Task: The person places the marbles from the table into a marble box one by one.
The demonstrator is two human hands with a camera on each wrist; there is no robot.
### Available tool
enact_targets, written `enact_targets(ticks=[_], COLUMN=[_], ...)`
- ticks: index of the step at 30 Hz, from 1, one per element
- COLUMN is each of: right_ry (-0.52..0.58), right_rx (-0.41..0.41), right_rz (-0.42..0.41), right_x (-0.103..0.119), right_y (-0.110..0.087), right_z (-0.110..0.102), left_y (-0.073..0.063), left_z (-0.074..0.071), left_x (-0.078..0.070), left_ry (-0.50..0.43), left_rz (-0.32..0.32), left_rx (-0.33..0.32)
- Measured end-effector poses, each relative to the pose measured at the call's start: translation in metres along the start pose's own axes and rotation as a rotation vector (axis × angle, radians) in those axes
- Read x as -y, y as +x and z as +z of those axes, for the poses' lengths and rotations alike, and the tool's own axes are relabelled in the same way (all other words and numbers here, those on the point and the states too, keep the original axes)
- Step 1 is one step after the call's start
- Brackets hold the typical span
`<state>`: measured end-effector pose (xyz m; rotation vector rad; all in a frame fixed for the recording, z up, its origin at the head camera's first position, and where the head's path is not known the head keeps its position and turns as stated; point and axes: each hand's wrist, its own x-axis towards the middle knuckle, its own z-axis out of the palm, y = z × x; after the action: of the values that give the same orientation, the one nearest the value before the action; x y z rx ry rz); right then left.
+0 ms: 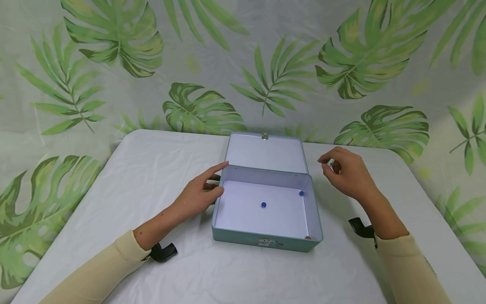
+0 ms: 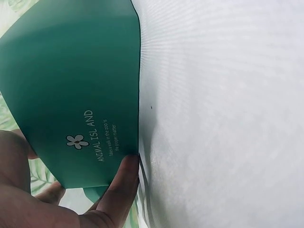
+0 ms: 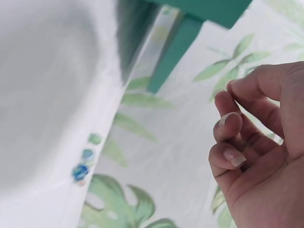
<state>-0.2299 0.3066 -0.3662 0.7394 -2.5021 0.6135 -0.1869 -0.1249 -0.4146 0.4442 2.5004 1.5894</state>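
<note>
A green tin box (image 1: 262, 242) stands on the table with its hinged lid (image 1: 265, 150) tipped back. Inside lie a blue bead (image 1: 263, 204) near the middle, another blue bead (image 1: 301, 193) by the right wall, and a small reddish bead (image 1: 308, 237) in the near right corner. My left hand (image 1: 195, 195) holds the box's left wall near the back corner, its thumb over the rim and other fingers outside. Right of the box, my right hand (image 1: 349, 171) is in the air, fingers loosely bent, thumb and forefinger close together. Nothing shows between the fingertips.
Small green and blue beads (image 3: 80, 172) lie in a cluster near the table's far edge, below my right hand. A white cloth (image 1: 152, 177) covers the table. Behind it hangs a leaf-patterned curtain (image 1: 212, 63).
</note>
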Motion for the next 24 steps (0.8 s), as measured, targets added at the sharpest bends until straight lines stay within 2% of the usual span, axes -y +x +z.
enact_targets(ticks=[10,24], right_ry=[-0.076,-0.116], right_rx=[0.077,0.154], right_rz=[0.157,0.297], right_x=[-0.036,-0.071], right_y=[-0.01,-0.025], right_z=[0.005,0.007], left_y=[-0.001,-0.001], left_z=[0.0,0.0], left_x=[-0.001,0.0], left_ry=[0.01,0.007], left_rz=[0.004,0.007], left_rx=[0.002,0.002])
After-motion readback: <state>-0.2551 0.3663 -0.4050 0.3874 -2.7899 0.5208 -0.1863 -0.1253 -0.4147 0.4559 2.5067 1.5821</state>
